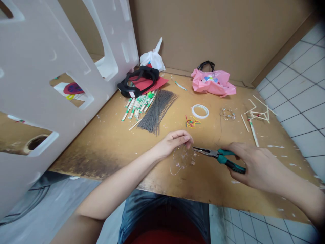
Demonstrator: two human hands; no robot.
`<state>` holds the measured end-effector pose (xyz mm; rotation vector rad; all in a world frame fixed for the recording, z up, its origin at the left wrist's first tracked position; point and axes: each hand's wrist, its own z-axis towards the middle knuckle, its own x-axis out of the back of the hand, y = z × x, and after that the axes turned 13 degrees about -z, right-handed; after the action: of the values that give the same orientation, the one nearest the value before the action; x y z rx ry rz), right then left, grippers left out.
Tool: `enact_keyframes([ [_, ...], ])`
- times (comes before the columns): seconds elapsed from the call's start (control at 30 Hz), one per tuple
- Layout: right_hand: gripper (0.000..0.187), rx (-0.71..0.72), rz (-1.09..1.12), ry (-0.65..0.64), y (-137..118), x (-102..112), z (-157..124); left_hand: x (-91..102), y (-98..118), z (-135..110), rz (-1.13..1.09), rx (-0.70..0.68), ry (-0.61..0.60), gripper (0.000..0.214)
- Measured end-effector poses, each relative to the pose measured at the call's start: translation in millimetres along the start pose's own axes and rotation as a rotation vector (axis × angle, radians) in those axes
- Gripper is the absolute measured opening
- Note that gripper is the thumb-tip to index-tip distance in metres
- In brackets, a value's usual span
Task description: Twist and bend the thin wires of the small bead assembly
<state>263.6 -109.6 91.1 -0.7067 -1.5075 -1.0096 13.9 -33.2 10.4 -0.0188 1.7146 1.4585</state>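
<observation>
My left hand (175, 141) pinches its fingertips on a tangle of thin clear wire with beads (182, 160) that hangs down to the wooden tabletop (106, 142). My right hand (254, 162) is wrapped round the teal and black handles of needle-nose pliers (218, 156). The pliers' jaws point left and reach the wire right by my left fingertips.
Behind lie a bundle of dark wires (157, 110), wrapped chopsticks (138, 105), coloured rubber bands (191, 122), a tape roll (200, 111), a small wire piece (227, 114), a stick frame (256, 113), a pink bag (212, 83), a black strap on red paper (138, 81). White foam boards (50, 61) stand at the left.
</observation>
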Motion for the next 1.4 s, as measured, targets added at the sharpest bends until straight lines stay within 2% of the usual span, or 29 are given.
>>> enact_keyframes([
  [0.4,0.035,0.027,-0.024,0.014,1.4,2.8,-0.3,-1.2,2.7,-0.7,0.015,0.029,-0.028,0.027],
  [0.7,0.034,0.090,-0.063,0.106,-2.0,5.4,-0.8,-2.4,3.8,-0.5,0.043,0.035,-0.021,0.029],
  [0.83,0.030,0.081,-0.095,0.093,-3.8,5.3,-1.3,-1.8,3.3,-0.6,0.039,0.034,-0.028,0.028],
  [1.4,0.034,0.045,-0.052,0.058,-3.9,1.9,-3.3,-0.2,1.1,0.0,0.027,0.027,-0.043,0.026],
])
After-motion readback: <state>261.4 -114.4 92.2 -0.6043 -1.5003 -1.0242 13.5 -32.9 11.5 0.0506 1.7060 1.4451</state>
